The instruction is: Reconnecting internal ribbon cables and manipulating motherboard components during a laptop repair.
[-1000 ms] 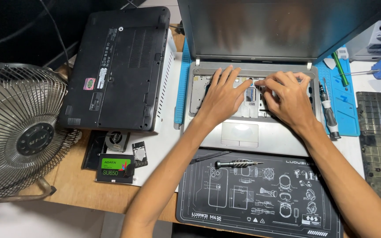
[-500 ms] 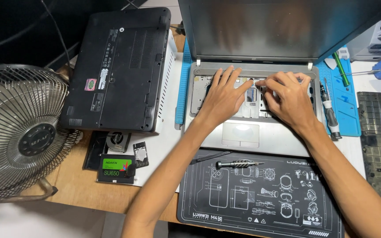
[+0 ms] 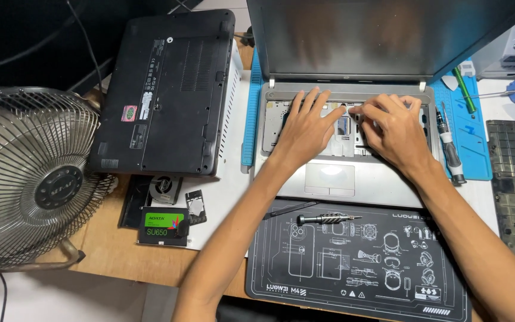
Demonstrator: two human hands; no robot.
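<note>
An open silver laptop point(image 3: 341, 179) lies in front of me with its keyboard removed, so the inner metal tray shows. My left hand point(image 3: 308, 128) rests flat in the keyboard bay, fingers spread toward the hinge. My right hand point(image 3: 391, 128) is beside it, fingertips pinched at a small part in the middle of the bay; what they grip is too small to tell. Both hands almost touch at the fingertips. The laptop's screen point(image 3: 359, 36) stands upright behind them.
A black laptop point(image 3: 168, 89) lies upside down to the left. A metal fan point(image 3: 28, 179) stands at far left. A black solid-state drive point(image 3: 162, 225), a small fan part point(image 3: 163, 188), a screwdriver point(image 3: 328, 219) on a black repair mat point(image 3: 359, 262), and tools on a blue mat point(image 3: 463, 131) lie around.
</note>
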